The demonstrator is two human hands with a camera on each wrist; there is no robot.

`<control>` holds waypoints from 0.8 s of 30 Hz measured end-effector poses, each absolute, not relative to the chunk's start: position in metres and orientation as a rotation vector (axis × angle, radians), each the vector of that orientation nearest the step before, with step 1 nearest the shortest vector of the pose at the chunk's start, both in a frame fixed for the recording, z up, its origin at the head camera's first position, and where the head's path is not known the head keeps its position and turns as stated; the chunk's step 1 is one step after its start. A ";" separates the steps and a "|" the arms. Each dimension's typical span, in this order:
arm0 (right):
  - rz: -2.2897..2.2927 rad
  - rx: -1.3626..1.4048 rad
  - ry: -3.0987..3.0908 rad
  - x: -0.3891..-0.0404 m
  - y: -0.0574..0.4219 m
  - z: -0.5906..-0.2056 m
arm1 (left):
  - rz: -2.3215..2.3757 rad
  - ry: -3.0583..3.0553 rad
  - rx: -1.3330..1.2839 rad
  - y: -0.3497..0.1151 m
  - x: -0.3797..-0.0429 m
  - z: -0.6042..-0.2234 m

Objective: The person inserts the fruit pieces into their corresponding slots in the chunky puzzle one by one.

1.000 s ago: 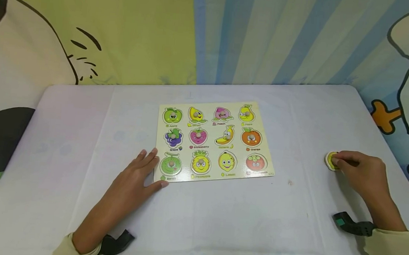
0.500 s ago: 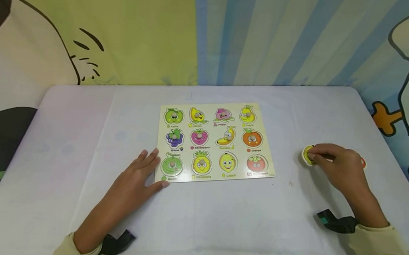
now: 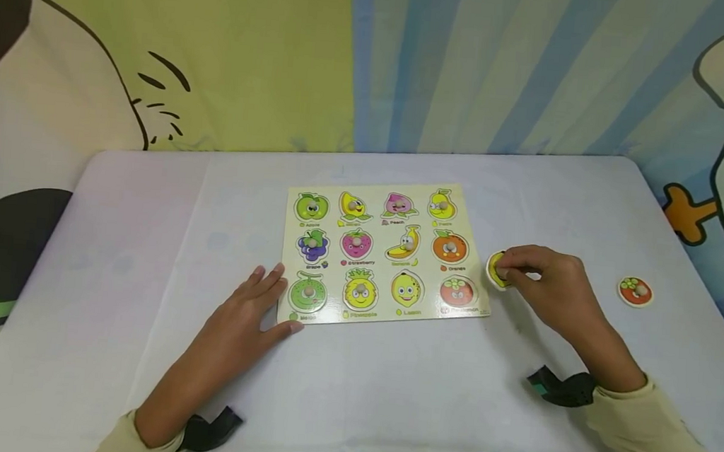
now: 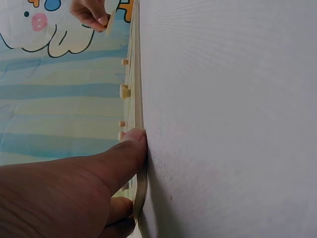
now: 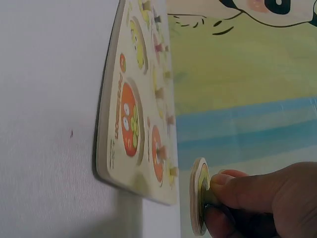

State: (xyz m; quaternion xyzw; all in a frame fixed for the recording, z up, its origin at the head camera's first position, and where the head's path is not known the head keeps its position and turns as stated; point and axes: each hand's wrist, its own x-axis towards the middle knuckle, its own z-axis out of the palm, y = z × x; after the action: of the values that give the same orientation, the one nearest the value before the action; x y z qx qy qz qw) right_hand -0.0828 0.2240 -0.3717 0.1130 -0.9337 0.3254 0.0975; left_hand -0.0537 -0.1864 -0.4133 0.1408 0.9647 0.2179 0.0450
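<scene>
A cream fruit puzzle board [image 3: 373,315] lies on the white table, with knobbed pieces in most of its recesses. The lemon recess [image 3: 407,288] and the persimmon recess [image 3: 458,291] show printed faces without knobs. My right hand [image 3: 555,291] pinches a yellow puzzle piece [image 5: 199,198] by its knob, just off the board's right edge. The piece is tilted, its flat back facing the table side in the right wrist view. My left hand [image 3: 235,329] rests at the board's lower left corner, fingers extended on the left edge and thumb [image 4: 133,141] against the front edge.
A red-orange persimmon piece [image 3: 635,291] with a knob lies on the table right of my right hand. The white-covered table [image 3: 349,388] meets a cartoon-printed fabric wall [image 3: 222,59] at the back and sides.
My right hand has carried the yellow puzzle piece leftward from the right side of the table to beside the board, uncovering the persimmon piece. My left hand has stayed at the board's corner.
</scene>
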 end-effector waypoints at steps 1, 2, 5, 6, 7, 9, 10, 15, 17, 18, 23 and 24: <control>0.971 0.350 -2.769 -0.083 0.220 -0.371 | 0.667 2.947 0.430 -0.186 -0.054 -0.413; 0.986 0.364 -2.773 -0.084 0.216 -0.371 | 0.667 2.947 0.430 -0.186 -0.054 -0.413; 1.018 0.407 -2.792 -0.085 0.204 -0.371 | 0.670 2.947 0.428 -0.186 -0.054 -0.414; 1.034 0.420 -2.801 -0.086 0.200 -0.372 | 0.670 2.947 0.427 -0.186 -0.054 -0.414; 1.054 0.434 -2.810 -0.087 0.196 -0.373 | 0.669 2.947 0.426 -0.186 -0.054 -0.414; 1.098 0.455 -2.831 -0.088 0.188 -0.374 | 0.671 2.949 0.427 -0.186 -0.053 -0.413; 1.122 0.471 -2.838 -0.089 0.183 -0.375 | 0.670 2.949 0.428 -0.186 -0.053 -0.413; 1.196 0.571 -2.842 -0.094 0.163 -0.376 | 0.674 2.949 0.424 -0.186 -0.053 -0.414; 1.209 0.621 -2.826 -0.095 0.155 -0.377 | 0.674 2.947 0.421 -0.186 -0.053 -0.414; 1.220 0.644 -2.818 -0.096 0.152 -0.377 | 0.675 2.946 0.420 -0.186 -0.053 -0.414; 1.243 0.721 -2.803 -0.098 0.139 -0.383 | 0.678 2.943 0.425 -0.187 -0.053 -0.414; 1.250 0.727 -2.806 -0.098 0.136 -0.385 | 0.680 2.943 0.428 -0.187 -0.053 -0.414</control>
State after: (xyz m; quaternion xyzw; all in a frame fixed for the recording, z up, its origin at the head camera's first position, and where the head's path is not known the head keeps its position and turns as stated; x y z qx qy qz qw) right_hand -0.0985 0.1362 -0.3845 0.2303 -0.8888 0.3961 -0.0075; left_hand -0.0531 -0.1867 -0.4137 0.1401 0.9637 0.2225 0.0455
